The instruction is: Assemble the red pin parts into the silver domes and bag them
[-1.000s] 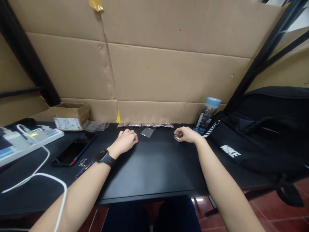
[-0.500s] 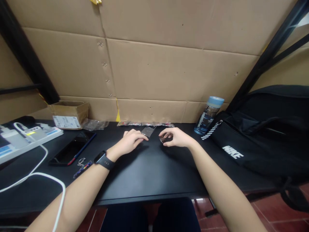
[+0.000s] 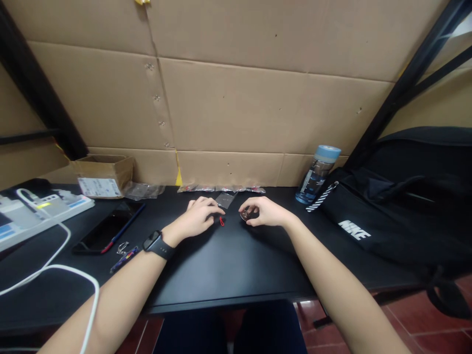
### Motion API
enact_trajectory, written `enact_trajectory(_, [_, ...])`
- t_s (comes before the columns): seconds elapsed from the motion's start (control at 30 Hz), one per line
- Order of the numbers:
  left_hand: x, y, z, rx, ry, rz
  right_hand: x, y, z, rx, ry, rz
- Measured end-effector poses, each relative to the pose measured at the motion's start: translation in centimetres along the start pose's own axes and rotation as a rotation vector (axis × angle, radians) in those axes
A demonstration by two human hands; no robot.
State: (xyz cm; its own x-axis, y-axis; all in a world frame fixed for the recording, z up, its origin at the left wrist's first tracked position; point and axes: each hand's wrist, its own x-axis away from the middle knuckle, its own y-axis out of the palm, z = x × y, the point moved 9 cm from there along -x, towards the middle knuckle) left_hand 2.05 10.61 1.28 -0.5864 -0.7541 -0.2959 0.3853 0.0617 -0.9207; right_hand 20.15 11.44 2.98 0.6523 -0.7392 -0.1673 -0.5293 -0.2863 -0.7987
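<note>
My left hand (image 3: 201,216) is over the black table, its fingers bent and partly hidden; whether it grips anything does not show. Beside its fingertips lies a small red loop (image 3: 221,221). My right hand (image 3: 263,212) holds a small round metallic object (image 3: 245,214) between thumb and fingers. Between and just beyond the hands is a clear plastic bag (image 3: 225,199). A row of small packets (image 3: 199,188) lies along the cardboard wall.
At the left are a power strip (image 3: 47,215), white cable (image 3: 68,268), phone (image 3: 108,228), keychain (image 3: 124,259) and open cardboard box (image 3: 105,174). A blue-capped bottle (image 3: 317,174) and black bag (image 3: 391,211) stand at the right.
The red loop now shows beside my left fingertips. My right hand has shifted slightly left with the round object, and the left hand's fingers have drawn back a little.
</note>
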Motion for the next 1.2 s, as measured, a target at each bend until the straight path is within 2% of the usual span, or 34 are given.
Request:
enact_trajectory(0.13, [-0.4,1.1,0.5,-0.024,0.068,-0.021,0.0,0.1,-0.5,-0.002,-0.017,0.005])
enact_trajectory(0.23, [-0.8,1.9,0.4,-0.031,0.065,-0.029,-0.1,0.3,-0.8,-0.014,-0.033,0.0])
enact_trajectory(0.33, [-0.8,2.2,0.4,-0.01,0.043,-0.02,-0.3,0.0,-1.0,-0.017,-0.057,0.092])
enact_trajectory(0.47, [-0.8,0.5,1.1,0.134,0.003,0.09,-0.6,-0.9,-1.2,-0.117,-0.091,0.328])
enact_trajectory(0.57, [-0.7,-1.4,1.5,0.315,-0.032,0.228,-0.9,-0.6,-1.6,-0.283,-0.12,0.399])
enact_trajectory(0.67, [-0.3,-2.8,1.6,0.448,-0.04,0.346,-1.1,0.0,-2.4,-0.374,-0.148,0.393])
enact_trajectory(0.73, [-0.2,-3.1,1.6,0.486,-0.038,0.38,-1.1,0.3,-2.9,-0.392,-0.161,0.377])
enact_trajectory(1.0, [-0.1,-2.1,0.5,0.457,-0.133,0.4,-1.2,1.0,-3.9,-0.365,-0.187,0.356])
enact_trajectory(1.2, [-0.1,-2.3,0.9,0.551,-0.112,0.43,-1.0,0.7,-4.4,-0.327,-0.207,0.376])
